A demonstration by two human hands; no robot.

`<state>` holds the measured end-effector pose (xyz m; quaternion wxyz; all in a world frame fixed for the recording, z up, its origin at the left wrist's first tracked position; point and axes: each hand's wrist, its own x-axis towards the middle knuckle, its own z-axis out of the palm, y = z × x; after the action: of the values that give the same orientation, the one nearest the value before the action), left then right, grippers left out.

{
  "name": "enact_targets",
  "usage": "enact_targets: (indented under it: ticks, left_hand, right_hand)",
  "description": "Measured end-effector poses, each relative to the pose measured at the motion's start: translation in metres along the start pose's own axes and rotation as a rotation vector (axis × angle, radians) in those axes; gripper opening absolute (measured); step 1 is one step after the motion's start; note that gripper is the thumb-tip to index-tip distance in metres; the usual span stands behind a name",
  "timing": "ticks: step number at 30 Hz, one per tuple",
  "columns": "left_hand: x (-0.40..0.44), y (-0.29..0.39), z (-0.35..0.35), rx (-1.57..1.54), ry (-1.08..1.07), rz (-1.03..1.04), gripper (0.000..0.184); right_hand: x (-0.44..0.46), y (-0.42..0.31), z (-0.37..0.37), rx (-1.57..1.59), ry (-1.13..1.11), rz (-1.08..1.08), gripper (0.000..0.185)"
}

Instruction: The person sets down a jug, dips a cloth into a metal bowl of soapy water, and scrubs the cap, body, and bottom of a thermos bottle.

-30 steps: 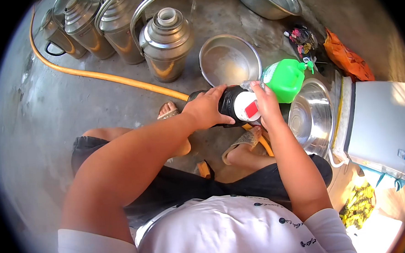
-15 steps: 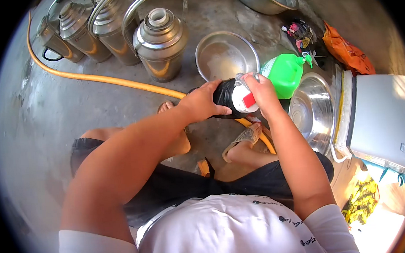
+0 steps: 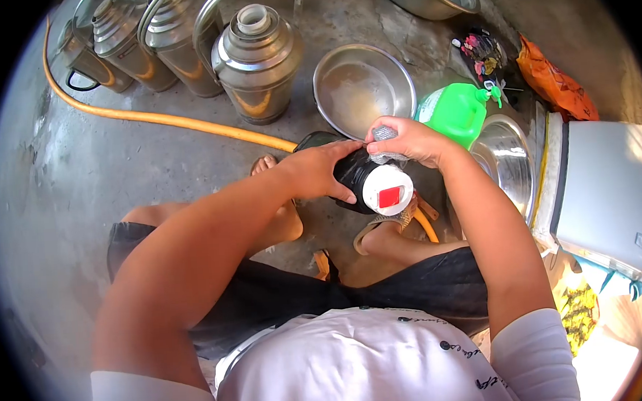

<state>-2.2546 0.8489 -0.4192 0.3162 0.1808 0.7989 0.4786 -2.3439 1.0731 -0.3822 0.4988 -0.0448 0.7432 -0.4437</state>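
Note:
Between my hands is a black cylindrical container (image 3: 352,175), its white round end with a red square turned towards me; its exact kind I cannot make out. My left hand (image 3: 321,173) is wrapped round the body from the left, thumb below and fingers above. My right hand (image 3: 414,143) pinches a grey mesh scrubber (image 3: 385,145) and presses it against the container's upper side near the white end. Just beyond lies a steel basin (image 3: 362,89) with some cloudy liquid. A green pump bottle (image 3: 458,110) stands right of my right hand.
Several steel thermos flasks (image 3: 260,69) stand at the back left. A yellow hose (image 3: 164,121) runs over the floor and under the container. Another basin (image 3: 511,154) sits at right beside a white box (image 3: 603,186). An orange bag (image 3: 558,79) lies behind.
My right hand with the scrubber has moved from the container's white end up onto its upper side. The white end now shows fully, lower and tilted more towards me.

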Motion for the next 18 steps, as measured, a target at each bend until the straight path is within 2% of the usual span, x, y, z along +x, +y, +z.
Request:
enact_targets:
  ticks: [2,4,6,8,10,11,12,14,15,18]
  left_hand:
    - [-0.002,0.001,-0.002,0.014,-0.028,-0.024,0.104]
    - [-0.002,0.000,-0.004,0.060,-0.045,0.003,0.104]
    - [0.000,-0.009,-0.002,0.048,-0.021,0.042,0.099]
    - [0.002,0.003,-0.007,0.050,-0.001,0.081,0.094]
    - [0.002,0.027,-0.017,0.147,-0.168,-0.259,0.081]
    - [-0.001,0.016,-0.008,0.157,-0.059,-0.125,0.072]
    - [-0.001,0.014,-0.008,0.156,-0.059,-0.131,0.072]
    - [-0.003,0.016,-0.013,0.004,-0.093,-0.196,0.083]
    - [-0.001,0.008,-0.006,-0.061,-0.009,-0.104,0.089]
    - [0.001,-0.002,-0.003,-0.054,-0.008,-0.006,0.094]
  right_hand:
    - [-0.007,0.011,-0.006,0.011,0.021,0.005,0.027]
    - [-0.013,0.013,-0.007,-0.184,0.092,-0.002,0.028]
    - [-0.009,0.009,-0.001,-0.230,0.108,-0.053,0.029]
    - [-0.002,-0.011,0.013,-0.371,0.051,-0.169,0.039]
    - [0.018,-0.009,0.033,-0.661,0.035,-0.527,0.042]
    - [0.023,-0.010,0.040,-0.684,0.004,-0.507,0.045]
    - [0.023,-0.008,0.039,-0.681,0.000,-0.509,0.045]
    - [0.024,-0.002,0.030,-0.598,0.065,-0.540,0.048]
    - [0.022,0.002,0.018,-0.567,0.084,-0.513,0.051]
    - [0.013,0.032,-0.020,-0.592,0.166,-0.367,0.048]
